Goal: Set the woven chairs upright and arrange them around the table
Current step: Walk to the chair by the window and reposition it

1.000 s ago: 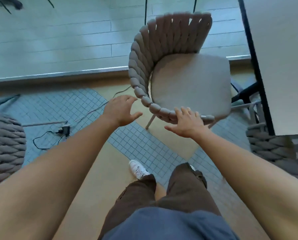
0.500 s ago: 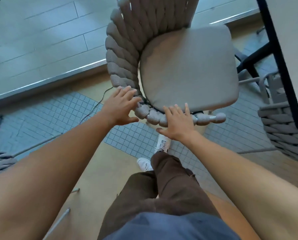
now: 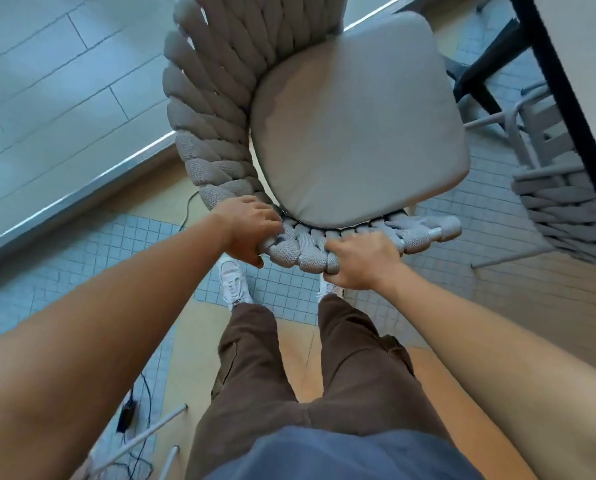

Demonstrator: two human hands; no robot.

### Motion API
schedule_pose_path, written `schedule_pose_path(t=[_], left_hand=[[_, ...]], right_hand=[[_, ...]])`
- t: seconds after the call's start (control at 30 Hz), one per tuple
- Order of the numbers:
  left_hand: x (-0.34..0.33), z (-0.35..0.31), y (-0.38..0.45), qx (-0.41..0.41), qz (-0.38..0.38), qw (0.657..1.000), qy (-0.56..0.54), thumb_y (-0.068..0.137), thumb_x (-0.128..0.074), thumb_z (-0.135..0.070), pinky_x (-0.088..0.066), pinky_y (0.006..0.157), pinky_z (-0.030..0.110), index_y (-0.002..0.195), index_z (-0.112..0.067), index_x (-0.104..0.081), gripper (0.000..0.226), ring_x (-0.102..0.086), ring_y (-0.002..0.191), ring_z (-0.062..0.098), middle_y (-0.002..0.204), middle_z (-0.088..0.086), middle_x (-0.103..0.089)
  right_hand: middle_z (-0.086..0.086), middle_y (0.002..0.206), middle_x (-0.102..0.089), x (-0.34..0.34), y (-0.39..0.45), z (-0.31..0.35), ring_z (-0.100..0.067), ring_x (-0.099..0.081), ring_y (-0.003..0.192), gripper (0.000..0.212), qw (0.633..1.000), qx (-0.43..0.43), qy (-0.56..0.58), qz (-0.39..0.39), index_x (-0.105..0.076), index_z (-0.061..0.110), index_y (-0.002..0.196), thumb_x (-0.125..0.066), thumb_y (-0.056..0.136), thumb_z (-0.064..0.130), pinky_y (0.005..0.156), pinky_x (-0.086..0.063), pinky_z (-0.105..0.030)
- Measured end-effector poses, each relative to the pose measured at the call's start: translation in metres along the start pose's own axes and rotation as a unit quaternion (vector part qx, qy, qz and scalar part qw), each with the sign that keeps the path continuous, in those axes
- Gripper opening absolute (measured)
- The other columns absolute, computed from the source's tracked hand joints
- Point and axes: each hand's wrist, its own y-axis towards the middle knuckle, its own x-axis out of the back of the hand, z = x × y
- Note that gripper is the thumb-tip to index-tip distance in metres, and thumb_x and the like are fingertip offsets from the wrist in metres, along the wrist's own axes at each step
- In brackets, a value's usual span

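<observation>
A grey woven chair (image 3: 359, 133) stands upright right in front of me, its cushion facing up. Thick braided rope forms its curved back and arm. My left hand (image 3: 251, 230) is shut on the woven rim at its near left side. My right hand (image 3: 362, 258) grips the same rim a little to the right, near the arm's end. The white table (image 3: 587, 64) with a black edge fills the upper right corner. A second woven chair (image 3: 566, 202) lies tipped against the table at the right.
A black table leg (image 3: 480, 71) runs behind the chair. Thin chair legs (image 3: 140, 438) and a black cable with a plug (image 3: 127, 414) lie on the floor at lower left. A metal floor rail (image 3: 82, 192) crosses at the left. My feet stand just under the chair's rim.
I stepped closer and the chair now fills the upper view. Both hands went from hovering open near the woven rim to closing on it.
</observation>
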Motion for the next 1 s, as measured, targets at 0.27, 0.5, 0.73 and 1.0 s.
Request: schedule_pose_path(t=[0.27, 0.5, 0.73, 1.0], left_hand=[[-0.008, 0.01, -0.001, -0.059, -0.023, 0.998, 0.018, 0.083, -0.055, -0.036, -0.037, 0.057, 0.03, 0.126, -0.037, -0.056, 0.043, -0.066, 0.098, 0.024, 0.117, -0.008, -0.066], [-0.022, 0.039, -0.005, -0.158, -0.088, 0.982, 0.053, 0.084, -0.067, -0.03, -0.05, 0.069, 0.035, 0.141, -0.028, -0.044, 0.061, -0.068, 0.098, 0.031, 0.125, 0.001, -0.066], [-0.03, 0.053, 0.004, -0.192, -0.142, 0.967, 0.091, 0.079, -0.051, -0.084, -0.059, 0.071, 0.04, 0.14, -0.031, -0.041, 0.082, -0.07, 0.097, 0.025, 0.123, -0.008, -0.067], [-0.033, 0.053, 0.013, -0.221, -0.208, 0.947, 0.107, 0.085, -0.049, -0.076, -0.057, 0.063, 0.039, 0.137, -0.026, -0.053, 0.072, -0.072, 0.083, 0.03, 0.108, -0.003, -0.073]], right_hand=[[-0.005, 0.093, -0.078, -0.01, -0.014, 0.021, -0.031, -0.072, 0.097, 0.053, 0.989, -0.106, 0.039, -0.095, -0.076, 0.018, 0.102, -0.077, 0.07, 0.059, 0.102, -0.046, -0.047], [-0.015, 0.172, 0.01, -0.021, -0.024, 0.139, -0.037, 0.01, 0.157, 0.106, 0.824, -0.397, 0.311, -0.256, -0.026, 0.025, 0.163, -0.078, 0.071, 0.034, 0.124, 0.01, -0.054], [-0.008, 0.169, -0.021, -0.009, 0.029, 0.177, -0.021, -0.04, 0.146, 0.119, 0.3, -0.48, 0.715, -0.41, 0.003, 0.034, 0.164, -0.075, 0.073, 0.036, 0.114, -0.043, -0.043], [-0.021, 0.143, -0.055, -0.001, 0.06, 0.148, -0.032, -0.068, 0.11, 0.101, 0.245, -0.566, 0.654, -0.438, -0.006, 0.022, 0.161, -0.069, 0.083, 0.007, 0.094, -0.059, -0.042]])
